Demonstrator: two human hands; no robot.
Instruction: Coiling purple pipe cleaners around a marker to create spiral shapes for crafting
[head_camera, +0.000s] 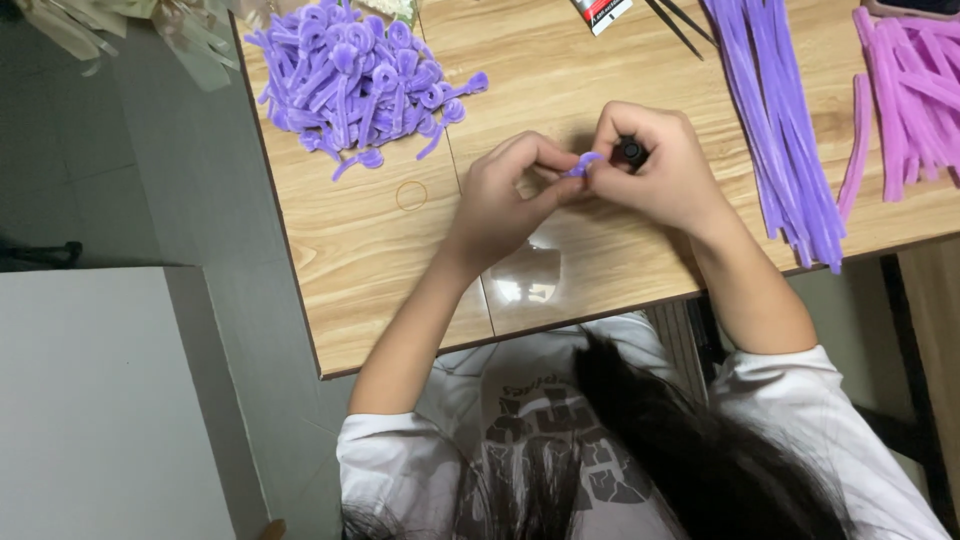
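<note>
Over a wooden counter (380, 250), the left hand (505, 195) and right hand (655, 165) meet, pinching a short purple pipe cleaner (581, 163) against a small black cylinder (631, 151), apparently curling it like the looped pieces piled (350, 80) nearby; straight stems (780, 110) wait alongside.

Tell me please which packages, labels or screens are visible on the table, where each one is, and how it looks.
Small package or label: at the far edge of the wooden table, between the pile of curled purple pieces and the bundle of straight purple stems; a flat rectangle, white with red and black parts, cut off by the picture's edge.
No screens or signs are in view.
</note>
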